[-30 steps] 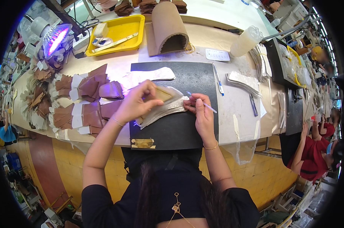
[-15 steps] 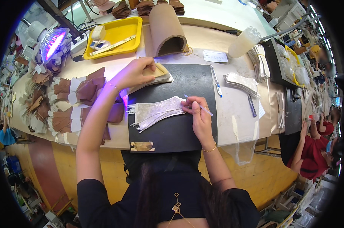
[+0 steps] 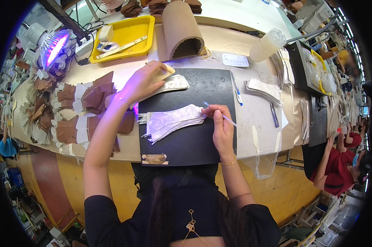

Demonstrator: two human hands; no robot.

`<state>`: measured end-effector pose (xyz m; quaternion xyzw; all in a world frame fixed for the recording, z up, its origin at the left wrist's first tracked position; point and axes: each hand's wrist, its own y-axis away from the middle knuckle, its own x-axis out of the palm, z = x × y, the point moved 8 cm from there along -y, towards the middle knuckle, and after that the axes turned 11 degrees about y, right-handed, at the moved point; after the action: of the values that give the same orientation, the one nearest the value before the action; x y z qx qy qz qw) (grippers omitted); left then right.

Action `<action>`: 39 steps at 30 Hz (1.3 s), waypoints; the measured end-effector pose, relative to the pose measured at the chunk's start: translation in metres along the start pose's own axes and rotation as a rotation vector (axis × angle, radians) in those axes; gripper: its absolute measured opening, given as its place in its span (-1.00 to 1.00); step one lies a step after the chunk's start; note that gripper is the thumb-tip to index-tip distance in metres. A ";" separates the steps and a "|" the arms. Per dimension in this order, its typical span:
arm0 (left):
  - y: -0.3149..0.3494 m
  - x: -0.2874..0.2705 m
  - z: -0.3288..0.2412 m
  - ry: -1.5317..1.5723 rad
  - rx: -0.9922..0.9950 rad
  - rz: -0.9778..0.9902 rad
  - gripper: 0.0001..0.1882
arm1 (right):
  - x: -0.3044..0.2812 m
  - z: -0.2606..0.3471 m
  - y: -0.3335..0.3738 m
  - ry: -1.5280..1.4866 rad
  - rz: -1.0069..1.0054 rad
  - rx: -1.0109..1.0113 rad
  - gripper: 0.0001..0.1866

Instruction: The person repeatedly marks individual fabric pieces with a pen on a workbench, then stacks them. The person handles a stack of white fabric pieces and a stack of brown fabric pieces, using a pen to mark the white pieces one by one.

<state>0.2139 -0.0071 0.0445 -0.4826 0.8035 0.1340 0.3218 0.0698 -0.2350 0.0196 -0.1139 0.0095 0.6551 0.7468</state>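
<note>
My left hand (image 3: pixel 144 82) is closed on a pale yellow piece (image 3: pixel 168 71), whose kind I cannot make out. Beneath and beside it, a stack of long whitish pieces (image 3: pixel 175 83) lies at the upper left of the black mat (image 3: pixel 186 150). My right hand (image 3: pixel 221 127) grips a slim, whitish pen (image 3: pixel 229 120) that slants across the fingers. Its fingertips are at the narrow right end of a fanned stack of whitish strips (image 3: pixel 173 119) in the middle of the mat; whether they touch it I cannot tell.
Brown and white pieces (image 3: pixel 93 99) lie left of the mat, near a glowing purple lamp (image 3: pixel 56 47). Behind are a yellow tray (image 3: pixel 151 31) and a brown arched form (image 3: pixel 179 24). To the right are a blue-white pen (image 3: pixel 236 88), whitish pieces (image 3: pixel 263 91) and a cloudy bottle (image 3: pixel 268 45).
My left hand has moved left, and the pale yellow piece with it, baring more of the whitish stack's rounded end. My right hand has shifted slightly right with the pen.
</note>
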 end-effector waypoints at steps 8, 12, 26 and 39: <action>-0.001 0.011 -0.003 -0.058 0.081 0.097 -0.62 | 0.000 0.014 -0.009 0.018 -0.006 -0.029 -0.71; 0.001 0.013 0.001 -0.098 0.073 0.111 -0.64 | 0.003 0.020 -0.018 0.043 0.003 -0.039 -0.71; 0.014 0.021 -0.017 -0.357 0.375 0.052 -0.63 | 0.030 0.036 -0.056 0.393 0.180 -0.191 -0.78; 0.018 0.005 0.006 -0.111 0.088 -0.195 -0.50 | 0.071 0.025 -0.060 0.795 0.314 -0.475 -0.84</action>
<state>0.1990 0.0011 0.0353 -0.5358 0.7387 0.0933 0.3981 0.1353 -0.1677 0.0418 -0.5196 0.1615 0.6497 0.5308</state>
